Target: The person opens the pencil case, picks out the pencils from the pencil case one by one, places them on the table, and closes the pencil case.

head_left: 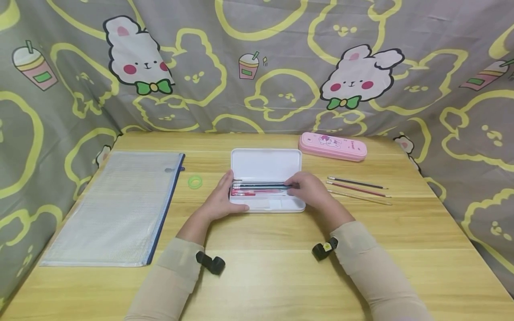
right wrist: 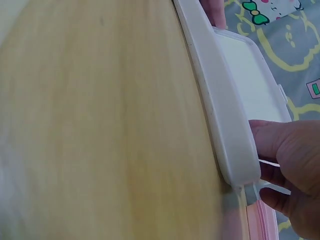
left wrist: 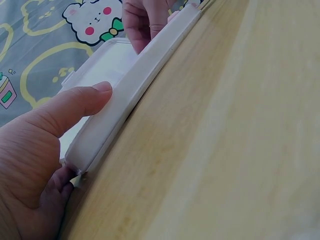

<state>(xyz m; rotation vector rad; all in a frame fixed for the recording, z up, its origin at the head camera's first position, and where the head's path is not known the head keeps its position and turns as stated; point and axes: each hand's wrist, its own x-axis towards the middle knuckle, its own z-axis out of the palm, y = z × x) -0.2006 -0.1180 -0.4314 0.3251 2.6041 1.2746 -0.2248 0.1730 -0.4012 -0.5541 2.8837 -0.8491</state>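
A white pencil case (head_left: pixel 267 165) stands with its lid raised at the middle of the table. Inside lie several dark pencils (head_left: pixel 261 186) and red-and-white pens (head_left: pixel 250 192). My left hand (head_left: pixel 218 198) grips the case's left end, thumb on the front wall (left wrist: pixel 112 112) and fingers at the side. At the right end, my right hand (head_left: pixel 311 189) reaches in, thumb and forefinger pinching the end of a dark pencil. The case wall (right wrist: pixel 220 100) hides those fingertips in the right wrist view.
Three pencils (head_left: pixel 357 189) lie to the right of the case. Behind them is a closed pink pencil case (head_left: pixel 332 147). A mesh zip pouch (head_left: pixel 116 209) covers the table's left part, with a green ring (head_left: pixel 194 182) beside it. A patterned curtain (head_left: pixel 281 58) hangs behind.
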